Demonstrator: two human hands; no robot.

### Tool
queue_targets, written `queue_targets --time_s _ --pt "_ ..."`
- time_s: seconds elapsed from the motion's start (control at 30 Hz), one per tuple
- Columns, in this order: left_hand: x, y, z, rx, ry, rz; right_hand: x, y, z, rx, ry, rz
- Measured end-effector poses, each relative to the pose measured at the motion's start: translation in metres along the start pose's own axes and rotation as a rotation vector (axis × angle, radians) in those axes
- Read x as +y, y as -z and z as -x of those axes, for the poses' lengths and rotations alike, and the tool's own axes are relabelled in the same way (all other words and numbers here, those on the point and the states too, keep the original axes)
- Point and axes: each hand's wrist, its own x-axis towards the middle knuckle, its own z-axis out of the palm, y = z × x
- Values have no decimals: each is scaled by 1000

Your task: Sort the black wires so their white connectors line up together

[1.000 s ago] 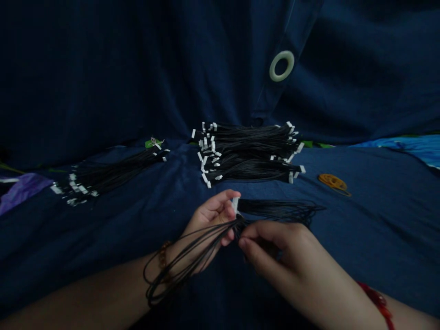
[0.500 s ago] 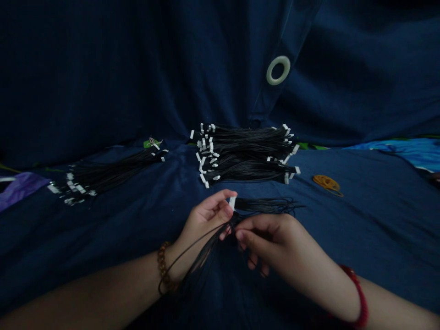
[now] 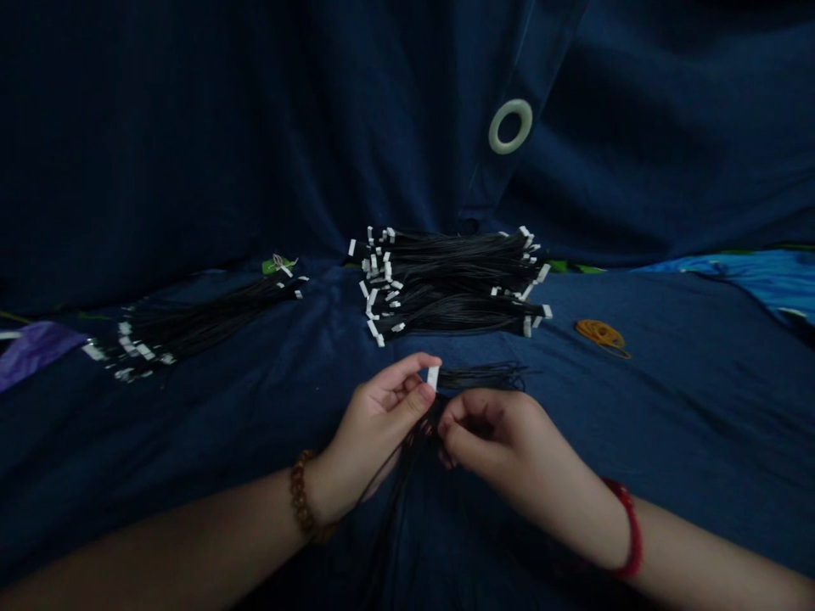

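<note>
Between thumb and index finger, my left hand (image 3: 382, 407) pinches a white connector (image 3: 433, 375) at the end of a bundle of thin black wires. Some of those wires (image 3: 480, 376) stretch off to the right, behind my right hand. Other black wires (image 3: 398, 501) hang down below my left palm and blur into the dark cloth. My right hand (image 3: 487, 433) sits just right of the connector, its thumb and index finger closed together close to the wires. What lies between those fingertips is too small and dark to make out.
A stack of black cable bundles with white connectors (image 3: 458, 284) lies beyond my hands. Another loose bundle (image 3: 210, 322) lies at the left. Brown rubber bands (image 3: 599, 335) rest on the blue cloth (image 3: 688, 407) at the right. A dark blue curtain (image 3: 222, 127) hangs behind.
The hanging wires have swung down and away from my left wrist. My right hand's fingers have curled in closer, and its wrist has shifted left. My left hand still holds the connector.
</note>
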Motion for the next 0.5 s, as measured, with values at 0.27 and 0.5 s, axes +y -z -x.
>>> queue_targets --time_s 0.27,0.5 --pt "2 3 -3 65 34 60 -10 10 4 36 29 151" --pt "10 4 0 36 107 191 -26 71 12 -246 -75 -544"
